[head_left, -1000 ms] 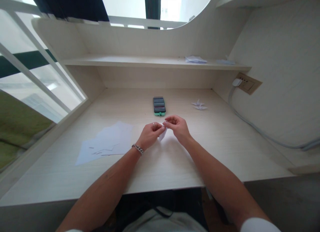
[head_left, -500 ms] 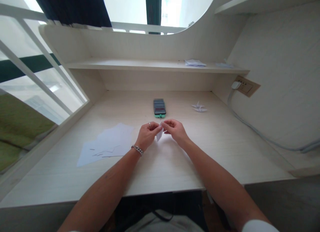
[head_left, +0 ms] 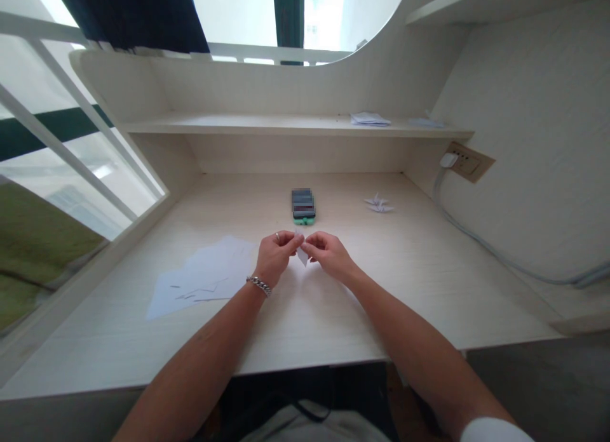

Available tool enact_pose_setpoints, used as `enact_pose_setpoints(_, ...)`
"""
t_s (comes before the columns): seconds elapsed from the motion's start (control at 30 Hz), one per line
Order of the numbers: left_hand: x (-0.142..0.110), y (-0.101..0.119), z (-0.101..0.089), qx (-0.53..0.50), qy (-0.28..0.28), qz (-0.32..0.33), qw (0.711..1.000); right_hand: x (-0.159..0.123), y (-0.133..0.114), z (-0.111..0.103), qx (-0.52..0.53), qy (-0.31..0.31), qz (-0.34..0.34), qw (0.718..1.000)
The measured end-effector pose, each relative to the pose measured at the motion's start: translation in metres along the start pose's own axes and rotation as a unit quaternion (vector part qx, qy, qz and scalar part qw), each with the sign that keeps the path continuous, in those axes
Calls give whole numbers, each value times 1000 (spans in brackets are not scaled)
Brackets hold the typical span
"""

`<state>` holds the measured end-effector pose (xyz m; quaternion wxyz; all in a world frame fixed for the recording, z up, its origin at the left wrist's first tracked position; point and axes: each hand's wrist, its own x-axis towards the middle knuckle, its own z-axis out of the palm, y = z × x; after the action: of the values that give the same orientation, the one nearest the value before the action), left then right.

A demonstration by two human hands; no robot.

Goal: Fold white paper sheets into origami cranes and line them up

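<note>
A small piece of folded white paper [head_left: 302,256] is held between my two hands above the desk, one pointed end hanging down. My left hand [head_left: 276,254], with a ring and a chain bracelet at the wrist, pinches its upper left part. On the other side, my right hand [head_left: 330,254] pinches its right edge with thumb and forefinger. My fingers cover part of the folds. Just beyond the hands lies a phone [head_left: 304,206] with a green lower edge. Two folded paper cranes [head_left: 379,204] sit farther back on the right.
Loose white sheets [head_left: 204,270] with thin paper strips lie to the left on the desk [head_left: 429,289]. Folded papers [head_left: 369,119] rest on the shelf [head_left: 267,122]. A plug [head_left: 448,160] sits in the right wall socket, its cable [head_left: 495,258] running along the desk's right side.
Both hands have shifted slightly left with the folded paper. The paper has turned, its lower point now leaning right instead of left.
</note>
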<state>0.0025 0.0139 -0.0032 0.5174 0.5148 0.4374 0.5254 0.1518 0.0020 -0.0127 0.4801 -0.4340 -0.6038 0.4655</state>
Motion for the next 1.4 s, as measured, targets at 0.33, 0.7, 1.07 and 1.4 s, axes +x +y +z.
enact_pose_setpoints(0.33, -1, 8, -2, 17, -3, -27, 999, 5, -9, -12, 100, 98, 50, 989)
enact_pose_setpoints(0.7, -5, 6, 1, 82, -102, 10, 991, 5, -11, -13, 102, 115, 32, 988)
enact_pose_setpoints(1.07, -8, 7, 5, 18, -86, -25, 996, 4, -16, -17, 105, 116, 53, 986)
enact_pose_setpoints(1.4, -6, 4, 4, -36, -41, -31, 998, 4, -5, -9, 63, 31, 53, 996)
